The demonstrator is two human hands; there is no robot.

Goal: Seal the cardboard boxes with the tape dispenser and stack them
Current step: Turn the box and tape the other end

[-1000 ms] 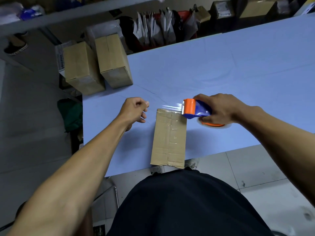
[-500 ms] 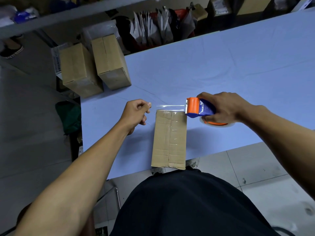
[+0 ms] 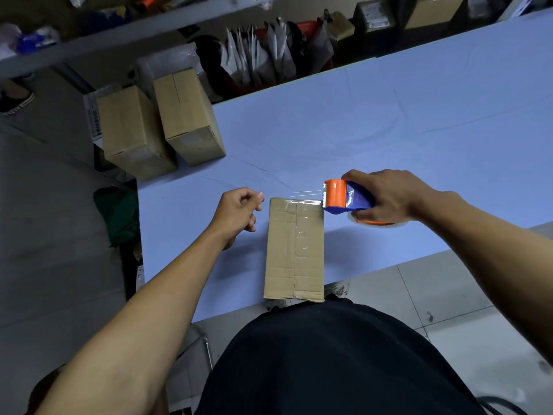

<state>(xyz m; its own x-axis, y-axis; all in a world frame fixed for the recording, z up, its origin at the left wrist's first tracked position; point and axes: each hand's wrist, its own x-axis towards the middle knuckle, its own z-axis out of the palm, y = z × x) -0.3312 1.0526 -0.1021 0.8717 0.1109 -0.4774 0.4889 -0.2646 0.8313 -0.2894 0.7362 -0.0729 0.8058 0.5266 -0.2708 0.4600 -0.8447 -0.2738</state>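
Cardboard box lying flat at the table's near edge, taped along the top seam, long side running near to far. Tape dispenser, orange and blue, at the box's far right corner, gripped by the right hand, a clear strip of tape stretched left from it along the far edge. Left hand just left of the box, fingers loosely curled, whether pinching the tape end cannot be told. Two more boxes at the far left corner
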